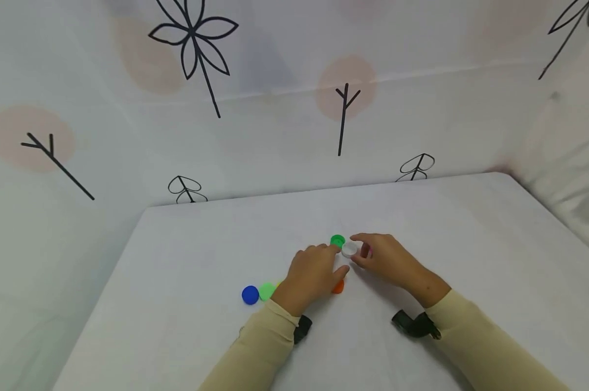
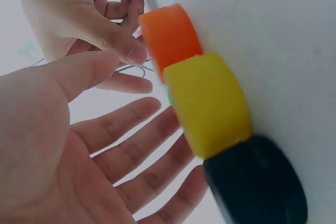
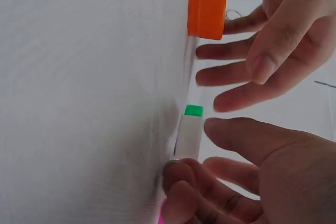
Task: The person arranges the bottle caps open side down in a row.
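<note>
My left hand (image 1: 313,274) reaches over a row of bottle caps, fingers spread and holding nothing. Its fingertips lie by a green cap (image 1: 337,239) and a white cap (image 1: 349,250), which sit side by side. From the right, my right hand (image 1: 388,260) comes up to the white cap, thumb tip and forefinger around its near side without pinching it. Its other fingers curl loosely beside a pink cap (image 1: 370,253), mostly hidden behind them. Under the left hand stand an orange cap (image 2: 170,38), a yellow cap (image 2: 210,103) and a dark cap (image 2: 257,182).
A blue cap (image 1: 250,295) and a light green cap (image 1: 267,291) lie at the left end of the row. The white table (image 1: 187,255) extends to a patterned cloth (image 1: 275,136) behind it. Dark wrist devices (image 1: 414,325) sit at both sleeves.
</note>
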`<state>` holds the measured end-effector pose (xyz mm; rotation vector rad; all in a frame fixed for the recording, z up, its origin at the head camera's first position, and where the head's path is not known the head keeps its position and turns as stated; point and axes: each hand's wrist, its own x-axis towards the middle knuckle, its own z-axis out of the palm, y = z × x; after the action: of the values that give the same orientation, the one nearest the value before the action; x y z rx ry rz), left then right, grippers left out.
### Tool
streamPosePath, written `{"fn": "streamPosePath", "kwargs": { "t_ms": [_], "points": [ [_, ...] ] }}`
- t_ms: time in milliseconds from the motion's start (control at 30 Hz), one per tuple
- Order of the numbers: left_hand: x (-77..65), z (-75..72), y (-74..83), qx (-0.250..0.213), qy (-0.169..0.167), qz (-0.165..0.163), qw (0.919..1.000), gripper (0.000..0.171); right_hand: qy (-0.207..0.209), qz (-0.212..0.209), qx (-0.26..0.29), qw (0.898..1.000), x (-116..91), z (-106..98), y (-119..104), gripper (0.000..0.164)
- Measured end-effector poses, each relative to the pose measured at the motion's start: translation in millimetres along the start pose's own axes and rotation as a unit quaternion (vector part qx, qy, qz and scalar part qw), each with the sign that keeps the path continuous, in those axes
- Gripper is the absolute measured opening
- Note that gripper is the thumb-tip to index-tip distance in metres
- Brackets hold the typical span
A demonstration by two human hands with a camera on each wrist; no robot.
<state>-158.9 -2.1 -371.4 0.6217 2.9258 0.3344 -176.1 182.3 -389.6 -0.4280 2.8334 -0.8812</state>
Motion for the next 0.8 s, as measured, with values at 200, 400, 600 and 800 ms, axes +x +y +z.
{"fn": "streamPosePath", "kwargs": {
  "t_ms": [200, 400, 600, 800],
  "points": [
    [6.9, 6.7, 4.6, 0.023, -0.005, -0.010, 0.9997, 0.040, -0.012, 0.012, 0.004, 1.000, 1, 4, 2, 0.049],
    [8.6, 11.0, 6.0, 0.031, -0.003, -0.015, 0.9994, 0.036, -0.008, 0.006, 0.009, 1.000, 0, 7, 2, 0.041],
    [8.0, 12.0, 6.3, 0.038, -0.005, -0.014, 0.9992, 0.038, 0.001, -0.001, 0.004, 1.000, 2, 10, 2, 0.034],
    [6.7, 10.2, 4.1, 0.037, 0.001, -0.002, 0.9993, 0.037, 0.012, -0.002, 0.000, 1.000, 4, 12, 4, 0.030]
  ]
}}
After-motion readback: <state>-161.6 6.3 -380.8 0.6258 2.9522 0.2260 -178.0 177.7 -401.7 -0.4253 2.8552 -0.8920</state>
